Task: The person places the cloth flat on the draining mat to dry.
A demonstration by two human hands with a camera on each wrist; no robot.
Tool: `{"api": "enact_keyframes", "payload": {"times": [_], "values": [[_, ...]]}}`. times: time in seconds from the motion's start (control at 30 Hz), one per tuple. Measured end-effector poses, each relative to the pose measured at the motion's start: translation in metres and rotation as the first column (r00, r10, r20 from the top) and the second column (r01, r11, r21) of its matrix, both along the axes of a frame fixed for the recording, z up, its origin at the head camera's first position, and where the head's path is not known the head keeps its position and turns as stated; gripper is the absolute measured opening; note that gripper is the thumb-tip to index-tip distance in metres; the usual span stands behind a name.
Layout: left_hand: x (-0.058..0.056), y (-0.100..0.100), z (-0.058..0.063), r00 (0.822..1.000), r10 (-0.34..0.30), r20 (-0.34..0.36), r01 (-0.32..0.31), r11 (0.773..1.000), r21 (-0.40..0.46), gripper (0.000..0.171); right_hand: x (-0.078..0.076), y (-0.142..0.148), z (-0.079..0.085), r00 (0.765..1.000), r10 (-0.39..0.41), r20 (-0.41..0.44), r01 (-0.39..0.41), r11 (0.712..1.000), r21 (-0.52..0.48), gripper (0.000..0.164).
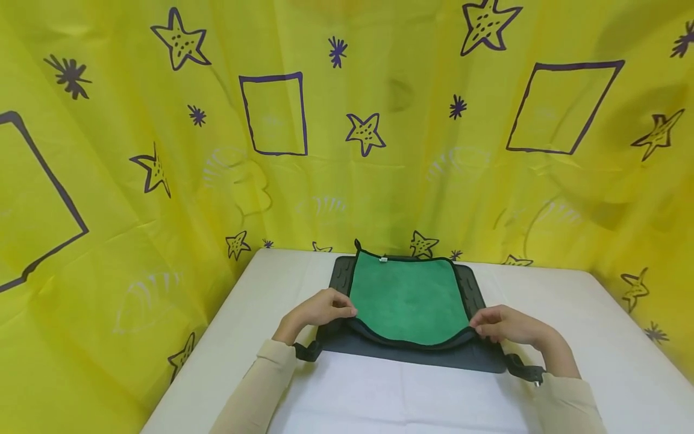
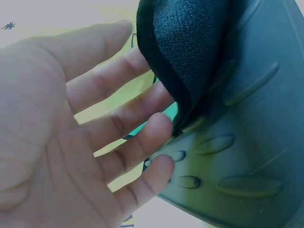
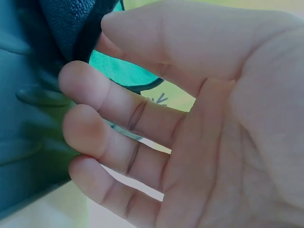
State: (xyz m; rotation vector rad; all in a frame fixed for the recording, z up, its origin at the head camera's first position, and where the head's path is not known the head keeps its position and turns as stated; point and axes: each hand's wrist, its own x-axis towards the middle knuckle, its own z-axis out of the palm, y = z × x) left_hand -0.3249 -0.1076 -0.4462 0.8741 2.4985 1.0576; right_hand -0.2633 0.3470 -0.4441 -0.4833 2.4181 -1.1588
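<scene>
A green cloth (image 1: 408, 296) with dark edging lies over a dark grey board (image 1: 417, 360) on the table. Its near edge is lifted and sags between the hands, showing a dark, fuzzy underside (image 2: 190, 42). At the near left corner is my left hand (image 1: 324, 307). In the left wrist view its fairly straight fingers reach behind the cloth's edge, while the thumb stands slightly apart from it. My right hand (image 1: 512, 325) pinches the near right corner between thumb and index finger; its other fingers (image 3: 85, 128) are loosely bent beside the cloth.
Raised oval ridges (image 2: 249, 186) mark the board's sides. The white table (image 1: 558, 301) extends around the board. A yellow curtain (image 1: 325, 181) with purple stars and frames hangs behind and to both sides. Black straps (image 1: 308, 351) circle the wrists.
</scene>
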Motion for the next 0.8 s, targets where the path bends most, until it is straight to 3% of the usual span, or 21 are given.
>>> {"api": "enact_keyframes", "payload": {"times": [0.2, 0.4, 0.6, 0.8], "values": [[-0.001, 0.002, -0.005, 0.994, 0.089, -0.056, -0.088, 0.996, 0.014, 0.018, 0.001, 0.003, 0.000, 1.000, -0.024, -0.006, 0.024, 1.000, -0.006, 0.022], [-0.003, 0.004, -0.016, 0.970, 0.210, -0.121, -0.214, 0.977, -0.025, 0.009, 0.000, -0.001, -0.005, 0.998, -0.037, -0.059, 0.037, 0.999, -0.003, 0.022], [0.000, 0.007, -0.022, 0.964, 0.227, -0.136, -0.236, 0.970, -0.052, 0.009, 0.000, -0.005, -0.012, 0.994, -0.043, -0.098, 0.048, 0.998, 0.048, 0.017], [0.001, 0.001, -0.019, 0.953, 0.251, -0.171, -0.265, 0.962, -0.062, 0.013, -0.003, -0.003, -0.012, 0.989, -0.056, -0.137, 0.066, 0.995, 0.074, 0.016]]}}
